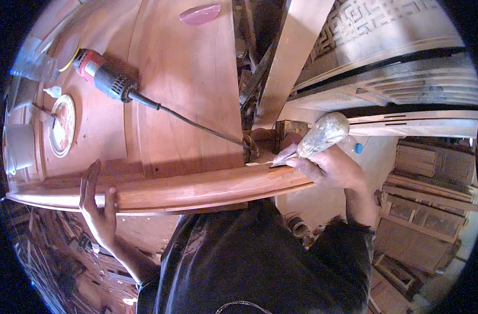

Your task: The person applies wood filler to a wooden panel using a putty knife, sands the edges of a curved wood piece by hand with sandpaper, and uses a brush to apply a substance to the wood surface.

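The right hand (330, 167) clenches a putty knife (315, 140) at the curved wooden rail (197, 191), right of centre; the left hand (99, 204), fingers spread, steadies the rail. A slip could, I'd guess, gouge the wood.

We see the right hand (330, 167) gripping a putty knife (315, 140) by its pale, smeared handle, the blade tip touching the front edge rail (197, 191) of the reddish wooden panel (181, 78) near its right end. The left hand (98, 206) rests flat against the same rail toward the left end, fingers pointing up. A red and black power tool (105, 76) lies near the panel's far left corner, its cord (197, 125) running toward the right end. A round open tin (63, 125) sits by the left edge.
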The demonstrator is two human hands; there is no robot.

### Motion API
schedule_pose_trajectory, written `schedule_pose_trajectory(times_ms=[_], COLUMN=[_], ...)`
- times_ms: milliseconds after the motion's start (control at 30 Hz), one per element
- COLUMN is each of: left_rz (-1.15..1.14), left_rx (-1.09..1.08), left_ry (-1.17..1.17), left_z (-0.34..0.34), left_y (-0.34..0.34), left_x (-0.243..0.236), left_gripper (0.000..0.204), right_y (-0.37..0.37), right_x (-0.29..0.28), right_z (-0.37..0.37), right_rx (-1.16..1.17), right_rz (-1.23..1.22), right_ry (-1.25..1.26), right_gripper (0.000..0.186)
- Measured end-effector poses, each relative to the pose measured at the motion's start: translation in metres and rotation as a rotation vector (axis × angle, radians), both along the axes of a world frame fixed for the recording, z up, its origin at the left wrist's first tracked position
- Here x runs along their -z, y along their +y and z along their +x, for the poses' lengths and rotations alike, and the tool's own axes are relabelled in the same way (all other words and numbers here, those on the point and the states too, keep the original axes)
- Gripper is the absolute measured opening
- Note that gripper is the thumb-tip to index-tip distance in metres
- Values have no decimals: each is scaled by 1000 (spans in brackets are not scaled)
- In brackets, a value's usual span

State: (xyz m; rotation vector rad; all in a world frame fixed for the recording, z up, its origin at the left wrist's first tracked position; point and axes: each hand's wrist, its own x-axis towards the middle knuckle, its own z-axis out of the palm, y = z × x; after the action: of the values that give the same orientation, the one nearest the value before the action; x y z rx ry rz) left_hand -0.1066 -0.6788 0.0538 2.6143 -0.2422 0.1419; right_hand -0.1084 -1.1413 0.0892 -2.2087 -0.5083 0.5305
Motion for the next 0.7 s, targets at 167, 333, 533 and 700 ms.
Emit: schedule_pose_trajectory(times_ms=[167,333,533,700], left_rz=[-20,-122,-113,-103], left_rx=[-21,-69,-88,-108], left_ry=[-76,-69,-43,-41], left_z=[2,3,2,1], left_y=[-5,-5,-9,-9], left_x=[27,27,23,28], left_gripper=[38,36,36,36], right_y=[-2,0,6,4], right_x=[0,0,-14,-3], right_z=[-4,-11,-18,-22], right_rx=[-14,43,189,228], right_rz=[-63,-11,-47,94], right_ry=[-83,-75,146,219], right_gripper=[18,17,17,16])
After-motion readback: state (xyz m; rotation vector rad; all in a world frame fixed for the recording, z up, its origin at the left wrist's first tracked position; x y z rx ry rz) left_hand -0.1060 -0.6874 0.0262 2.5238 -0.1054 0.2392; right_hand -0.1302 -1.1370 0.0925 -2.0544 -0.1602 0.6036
